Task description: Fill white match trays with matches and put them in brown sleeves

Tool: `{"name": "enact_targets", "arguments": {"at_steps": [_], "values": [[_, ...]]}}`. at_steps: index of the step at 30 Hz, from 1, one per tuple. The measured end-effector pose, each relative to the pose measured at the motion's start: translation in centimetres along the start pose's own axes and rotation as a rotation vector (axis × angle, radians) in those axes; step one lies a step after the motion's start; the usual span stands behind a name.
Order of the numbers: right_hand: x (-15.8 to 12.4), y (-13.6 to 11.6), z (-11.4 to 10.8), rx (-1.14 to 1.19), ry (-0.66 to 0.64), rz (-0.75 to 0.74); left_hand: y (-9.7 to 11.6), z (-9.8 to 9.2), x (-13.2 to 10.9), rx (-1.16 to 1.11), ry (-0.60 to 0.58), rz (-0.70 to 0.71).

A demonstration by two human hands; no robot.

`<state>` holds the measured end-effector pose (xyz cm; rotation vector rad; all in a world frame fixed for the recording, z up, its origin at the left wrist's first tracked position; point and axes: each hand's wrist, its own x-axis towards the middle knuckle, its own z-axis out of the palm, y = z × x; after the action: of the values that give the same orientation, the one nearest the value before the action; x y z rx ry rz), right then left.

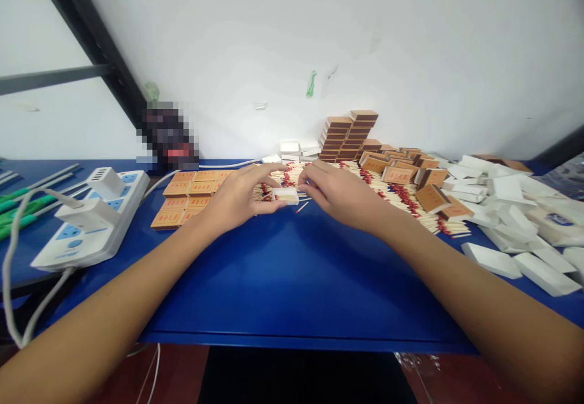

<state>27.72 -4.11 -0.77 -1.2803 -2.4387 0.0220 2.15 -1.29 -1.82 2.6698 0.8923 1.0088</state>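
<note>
The blue metal tabletop (292, 270) is carrying a long heap of red-tipped wooden matches (410, 200). The left hand (237, 200) is pinching a small white cardboard tray of matches (286, 195) at its fingertips. The right hand (340, 194), fingers curled, is resting just beside the tray's right end; its grip cannot be told.

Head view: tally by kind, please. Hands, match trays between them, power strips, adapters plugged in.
Hands: 2 (left hand, right hand)
Match tray between the hands: 1
Power strip: 1
Adapters plugged into it: 2
Total: 6
</note>
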Motion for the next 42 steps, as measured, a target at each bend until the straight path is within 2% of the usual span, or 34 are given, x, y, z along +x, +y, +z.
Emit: {"name": "enact_targets", "arguments": {"at_steps": [7, 16, 20, 26, 32, 35, 42], "values": [[0.3, 2.7, 0.9, 0.154, -0.178, 0.0, -0.5, -0.4, 0.1, 0.094, 0.053, -0.027], [0.3, 2.3, 1.3, 0.14, -0.242, 0.08, -0.5, -0.4, 0.1, 0.11, 0.011, -0.051], [0.2, 2.1, 0.9, 0.119, -0.236, 0.099, -0.7, -0.4, 0.1, 0.116, 0.003, -0.039], [0.2, 1.9, 0.4, 0.016, -0.093, 0.045, -0.9, 0.0, -0.1, 0.109, -0.012, -0.002], [0.1, 1.1, 0.2, -0.022, -0.126, 0.019, -0.6, 0.6, -0.3, 0.067, -0.049, 0.017], [0.2, 2.1, 0.2, -0.029, -0.127, 0.06, -0.7, 0.5, -0.2, 0.069, -0.048, 0.016], [0.5, 4.7, 0.2, -0.063, -0.219, 0.171, -1.2, 0.1, -0.1, 0.084, -0.04, -0.001]]}}
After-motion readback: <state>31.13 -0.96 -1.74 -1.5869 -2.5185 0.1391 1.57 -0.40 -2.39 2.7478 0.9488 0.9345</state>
